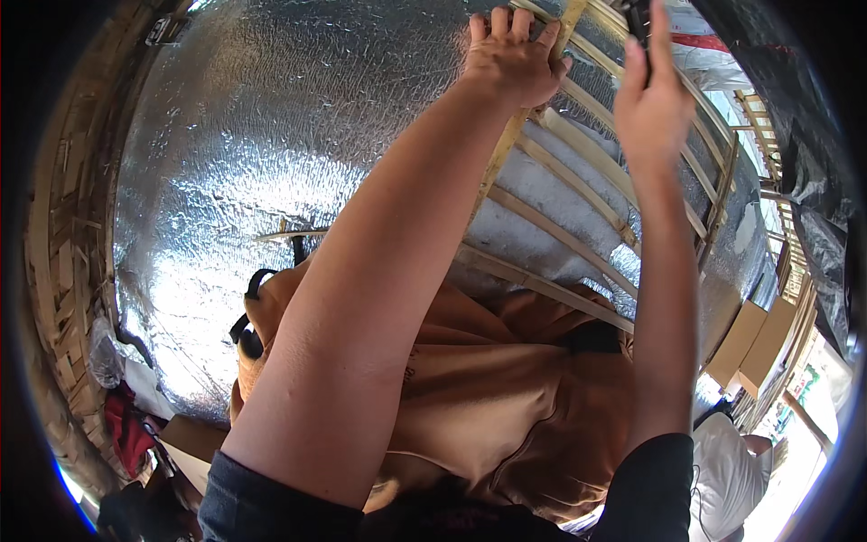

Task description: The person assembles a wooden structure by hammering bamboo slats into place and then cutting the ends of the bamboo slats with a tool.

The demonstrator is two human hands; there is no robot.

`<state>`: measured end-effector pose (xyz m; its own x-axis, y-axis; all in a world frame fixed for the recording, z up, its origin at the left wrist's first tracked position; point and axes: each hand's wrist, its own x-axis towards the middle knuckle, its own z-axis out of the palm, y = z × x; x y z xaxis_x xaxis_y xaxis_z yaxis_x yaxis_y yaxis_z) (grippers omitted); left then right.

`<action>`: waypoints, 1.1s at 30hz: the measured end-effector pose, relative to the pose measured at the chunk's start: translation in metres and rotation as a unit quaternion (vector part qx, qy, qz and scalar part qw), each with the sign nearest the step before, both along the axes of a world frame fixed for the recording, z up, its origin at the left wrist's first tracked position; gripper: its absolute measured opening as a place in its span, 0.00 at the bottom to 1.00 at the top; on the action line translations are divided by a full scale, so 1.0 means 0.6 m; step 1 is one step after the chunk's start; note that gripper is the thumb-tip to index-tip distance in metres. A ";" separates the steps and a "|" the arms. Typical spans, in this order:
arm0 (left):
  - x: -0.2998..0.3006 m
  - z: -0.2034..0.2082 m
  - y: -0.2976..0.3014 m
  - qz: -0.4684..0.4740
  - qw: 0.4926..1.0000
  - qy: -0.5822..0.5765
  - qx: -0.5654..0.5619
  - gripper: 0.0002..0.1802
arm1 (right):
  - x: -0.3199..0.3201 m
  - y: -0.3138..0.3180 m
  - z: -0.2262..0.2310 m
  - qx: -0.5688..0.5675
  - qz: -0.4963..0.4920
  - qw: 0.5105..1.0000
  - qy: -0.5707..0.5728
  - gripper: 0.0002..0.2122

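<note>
My left hand [513, 61] lies palm down with fingers spread at the top of the view, pressing beside and partly over a long yellowish wooden strip [502, 155]. This strip crosses the ends of several pale wooden slats [564, 226], which form a lattice frame. To the right of it, my right hand [652, 113] is raised and slightly blurred. It is closed on a black object [639, 20], whose kind I cannot make out because the upper edge cuts it off. The thumb and a finger point upward along it.
Silvery foil sheeting [361, 99] spreads under the frame. A brown garment or cloth [479, 388] lies bunched near my body, touching the lowest slats. Woven bamboo walling [68, 226] stands at left. Cardboard [751, 348], a white sack-like bundle [727, 470] and black plastic sheeting [804, 144] are at right.
</note>
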<state>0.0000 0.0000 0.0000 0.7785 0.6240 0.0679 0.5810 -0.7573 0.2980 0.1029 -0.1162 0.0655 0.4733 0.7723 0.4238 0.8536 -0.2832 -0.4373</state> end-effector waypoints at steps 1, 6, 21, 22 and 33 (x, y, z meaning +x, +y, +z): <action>-0.001 0.004 0.002 -0.006 1.000 0.022 -0.001 0.33 | 0.004 0.004 -0.016 -0.085 -0.024 0.992 -0.089 0.25; -0.019 0.008 0.022 0.013 0.999 -0.013 0.041 0.31 | -0.030 0.024 0.024 -0.057 -0.043 0.997 -0.035 0.21; -0.009 0.000 -0.003 -0.002 0.998 0.050 0.023 0.31 | -0.014 0.010 0.021 -0.122 -0.007 0.991 -0.047 0.25; -0.010 0.005 0.002 0.002 0.999 0.045 0.008 0.32 | -0.036 0.019 0.055 -0.242 -0.060 0.968 0.033 0.25; -0.014 0.022 -0.007 0.011 0.999 0.050 -0.013 0.32 | -0.023 -0.008 -0.030 0.194 0.012 0.978 -0.069 0.23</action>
<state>-0.0082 -0.0040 0.0133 0.7671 0.6410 -0.0260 0.6248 -0.7372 0.2571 0.0892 -0.1207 0.0476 0.3743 0.5505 0.7462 0.9167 -0.0980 -0.3875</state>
